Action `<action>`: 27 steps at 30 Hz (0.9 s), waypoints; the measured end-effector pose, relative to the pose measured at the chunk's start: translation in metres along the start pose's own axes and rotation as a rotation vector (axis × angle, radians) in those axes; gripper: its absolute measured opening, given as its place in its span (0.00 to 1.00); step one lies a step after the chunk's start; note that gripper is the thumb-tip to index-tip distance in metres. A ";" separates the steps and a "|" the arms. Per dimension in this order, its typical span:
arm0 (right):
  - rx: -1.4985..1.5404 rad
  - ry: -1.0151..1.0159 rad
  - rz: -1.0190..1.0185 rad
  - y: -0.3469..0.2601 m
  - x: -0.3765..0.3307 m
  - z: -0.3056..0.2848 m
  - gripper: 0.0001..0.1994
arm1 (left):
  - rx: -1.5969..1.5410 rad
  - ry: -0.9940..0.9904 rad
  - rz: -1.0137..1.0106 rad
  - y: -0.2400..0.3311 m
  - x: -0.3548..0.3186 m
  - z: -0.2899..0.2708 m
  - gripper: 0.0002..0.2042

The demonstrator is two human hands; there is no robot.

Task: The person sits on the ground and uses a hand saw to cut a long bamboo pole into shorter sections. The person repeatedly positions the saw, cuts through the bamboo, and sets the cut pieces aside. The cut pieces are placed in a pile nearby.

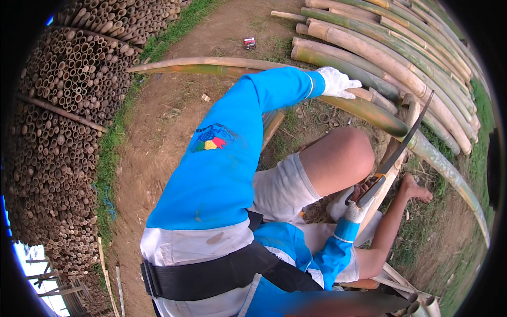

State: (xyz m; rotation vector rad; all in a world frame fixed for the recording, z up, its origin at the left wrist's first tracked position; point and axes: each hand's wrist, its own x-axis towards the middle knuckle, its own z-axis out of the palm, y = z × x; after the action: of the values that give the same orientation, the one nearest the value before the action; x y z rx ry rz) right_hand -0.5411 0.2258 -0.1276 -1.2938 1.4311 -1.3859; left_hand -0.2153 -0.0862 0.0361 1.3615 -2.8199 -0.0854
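Observation:
A long green-and-tan bamboo pole point(377, 118) runs across in front of me, curving from the far left to the lower right. My left hand point(336, 83), in a white knitted glove, is closed over its upper side, with thumb and fingers partly spread. In my right hand point(355, 210), partly gloved, is the handle of a pruning saw point(393, 157) with a curved dark blade. The blade slants up across the pole, seemingly touching it. Under that crossing stands a light wooden support point(381, 190). My bent knee point(346, 153) is between both arms.
Several cut bamboo poles point(364, 50) lie side by side at the upper right. Tall stacks of bamboo point(63, 142) fill the left side. A small red-and-white packet point(250, 43) lies on the dirt. Short bamboo pieces point(417, 306) are at the lower right, near my bare foot point(415, 188).

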 end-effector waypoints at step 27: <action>0.012 0.103 0.161 -0.042 -0.009 0.021 0.24 | 0.106 -0.079 0.014 0.015 0.000 -0.005 0.34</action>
State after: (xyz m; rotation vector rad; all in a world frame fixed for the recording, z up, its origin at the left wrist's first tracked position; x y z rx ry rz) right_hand -0.5118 0.2341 -0.0901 -1.0881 1.5577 -1.3673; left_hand -0.2270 -0.0766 0.0419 1.3877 -2.9381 0.0109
